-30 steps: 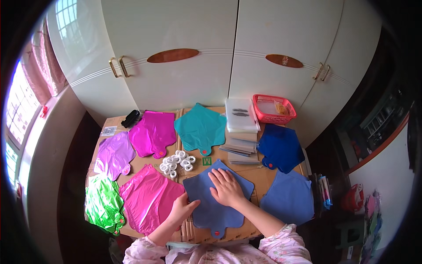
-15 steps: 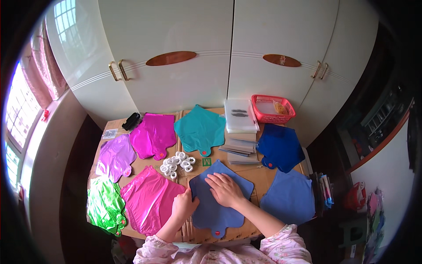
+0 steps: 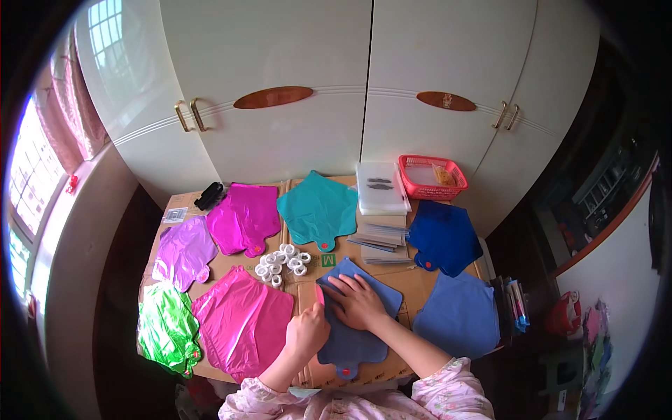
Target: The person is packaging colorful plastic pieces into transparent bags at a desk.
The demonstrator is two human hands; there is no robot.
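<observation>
My right hand (image 3: 360, 302) lies spread flat on the slate-blue foil balloon (image 3: 353, 336), light, limp and slippery, while my left hand (image 3: 306, 334) pinches its nine-o'clock edge.

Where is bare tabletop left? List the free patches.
Bare cardboard shows between the slate-blue balloon and the light-blue balloon, below the grey packets. A smaller strip lies between the rolls of tape and the purple balloon. Elsewhere balloons crowd it.
</observation>
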